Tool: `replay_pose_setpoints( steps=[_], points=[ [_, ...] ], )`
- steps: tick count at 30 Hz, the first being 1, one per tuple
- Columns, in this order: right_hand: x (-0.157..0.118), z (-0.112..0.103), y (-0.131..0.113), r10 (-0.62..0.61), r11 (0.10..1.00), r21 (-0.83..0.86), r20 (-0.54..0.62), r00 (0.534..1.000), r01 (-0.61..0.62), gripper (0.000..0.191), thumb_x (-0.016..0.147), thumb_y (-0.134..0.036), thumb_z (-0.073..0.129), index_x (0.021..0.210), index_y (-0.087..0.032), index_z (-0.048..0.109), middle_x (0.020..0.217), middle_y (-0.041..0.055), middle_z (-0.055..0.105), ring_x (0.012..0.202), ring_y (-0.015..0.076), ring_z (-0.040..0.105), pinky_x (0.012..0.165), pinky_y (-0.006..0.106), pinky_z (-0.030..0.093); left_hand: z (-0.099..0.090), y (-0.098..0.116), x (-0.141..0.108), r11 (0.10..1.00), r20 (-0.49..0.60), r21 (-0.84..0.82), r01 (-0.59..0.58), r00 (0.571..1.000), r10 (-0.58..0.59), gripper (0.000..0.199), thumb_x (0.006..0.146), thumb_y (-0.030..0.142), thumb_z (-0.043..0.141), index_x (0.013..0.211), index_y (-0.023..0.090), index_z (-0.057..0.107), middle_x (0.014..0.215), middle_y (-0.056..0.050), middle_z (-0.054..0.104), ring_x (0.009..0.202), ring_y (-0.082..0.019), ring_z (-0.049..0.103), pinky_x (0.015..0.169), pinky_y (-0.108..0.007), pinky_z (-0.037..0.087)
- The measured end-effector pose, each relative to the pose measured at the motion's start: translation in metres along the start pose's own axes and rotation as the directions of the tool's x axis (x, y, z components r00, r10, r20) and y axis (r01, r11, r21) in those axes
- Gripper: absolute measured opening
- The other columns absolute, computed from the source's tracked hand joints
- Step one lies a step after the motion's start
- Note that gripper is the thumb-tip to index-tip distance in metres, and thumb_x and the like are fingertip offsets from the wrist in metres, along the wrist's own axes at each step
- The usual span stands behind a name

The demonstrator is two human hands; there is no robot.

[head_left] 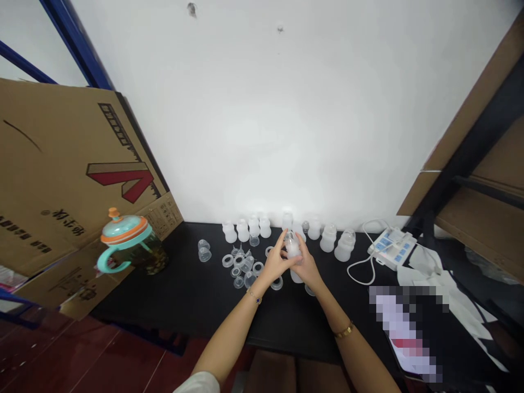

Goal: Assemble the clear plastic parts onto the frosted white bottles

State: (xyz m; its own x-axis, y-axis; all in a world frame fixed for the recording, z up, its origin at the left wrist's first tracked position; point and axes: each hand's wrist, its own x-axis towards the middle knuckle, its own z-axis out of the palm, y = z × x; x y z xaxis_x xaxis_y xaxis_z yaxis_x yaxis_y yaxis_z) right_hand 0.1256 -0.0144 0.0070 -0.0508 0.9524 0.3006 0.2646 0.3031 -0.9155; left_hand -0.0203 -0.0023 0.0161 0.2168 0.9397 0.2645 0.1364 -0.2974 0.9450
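Note:
A small translucent white baby bottle [293, 248] with a clear dome cap is held upright between both hands above the table. My left hand [275, 263] wraps its left side, fingers near the cap. My right hand [307, 266] grips the right side and lower part. Just left of the hands lie several white collar rings [228, 260] and clear teats [238, 281]. Several bottle bodies [230, 232] stand along the wall behind. To the right, a capped bottle [328, 238] stands near another capped bottle [345, 245]. Part of another bottle below my hands is hidden.
The black table [176, 305] meets a white wall. Clear dome caps [204, 252] lie at left, near a teal-lidded jug [139, 245] and cardboard boxes [69, 174]. At right are a white power strip [393, 246] with a looping cable, white sheets, and a blurred phone-like object [403, 333].

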Motion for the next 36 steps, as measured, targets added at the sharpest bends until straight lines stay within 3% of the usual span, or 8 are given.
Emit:
replay_pose_setpoints(
  steps=[6, 14, 26, 36],
  points=[
    [-0.001, 0.001, -0.002, -0.086, 0.972, -0.219, -0.011, 0.996, 0.081, 0.093, 0.080, -0.037, 0.070, 0.161, -0.029, 0.026, 0.140, 0.0104, 0.064, 0.104, 0.0313, 0.073, 0.081, 0.039, 0.058, -0.005, 0.006, 0.000, 0.999, 0.091, 0.021, -0.045, 0.995, 0.043, 0.101, 0.073, 0.031, 0.083, 0.160, 0.032, 0.031, 0.139, -0.012, 0.059, 0.079, -0.013, 0.060, 0.066, -0.024, 0.054],
    [-0.004, -0.002, -0.007, -0.119, 0.918, -0.381, 0.002, 0.993, 0.111, 0.090, 0.082, -0.037, 0.070, 0.161, -0.029, 0.027, 0.123, 0.0079, 0.074, 0.094, 0.0314, 0.076, 0.074, 0.038, 0.059, -0.014, 0.013, -0.001, 0.991, 0.194, 0.064, -0.115, 0.976, 0.101, 0.095, 0.076, 0.029, 0.079, 0.159, 0.032, 0.033, 0.129, -0.009, 0.065, 0.079, -0.014, 0.061, 0.065, -0.024, 0.054],
    [-0.004, -0.005, 0.000, -0.236, 0.871, -0.442, 0.003, 0.972, 0.213, 0.080, 0.086, -0.037, 0.068, 0.157, -0.024, 0.033, 0.125, 0.0108, 0.073, 0.091, 0.0297, 0.077, 0.074, 0.035, 0.060, -0.008, 0.003, 0.001, 0.996, 0.146, 0.048, -0.078, 0.987, 0.070, 0.093, 0.072, 0.023, 0.082, 0.155, 0.028, 0.040, 0.132, -0.015, 0.065, 0.094, -0.024, 0.071, 0.075, -0.032, 0.058],
    [-0.004, -0.003, 0.002, -0.278, 0.851, -0.468, -0.014, 0.960, 0.239, 0.074, 0.087, -0.036, 0.067, 0.154, -0.024, 0.036, 0.124, 0.0094, 0.073, 0.096, 0.0293, 0.077, 0.077, 0.036, 0.061, -0.006, 0.004, -0.001, 0.994, 0.124, 0.031, -0.107, 0.987, 0.103, 0.085, 0.071, 0.022, 0.082, 0.148, 0.031, 0.045, 0.131, -0.011, 0.065, 0.100, -0.024, 0.071, 0.080, -0.035, 0.059]
  ],
)
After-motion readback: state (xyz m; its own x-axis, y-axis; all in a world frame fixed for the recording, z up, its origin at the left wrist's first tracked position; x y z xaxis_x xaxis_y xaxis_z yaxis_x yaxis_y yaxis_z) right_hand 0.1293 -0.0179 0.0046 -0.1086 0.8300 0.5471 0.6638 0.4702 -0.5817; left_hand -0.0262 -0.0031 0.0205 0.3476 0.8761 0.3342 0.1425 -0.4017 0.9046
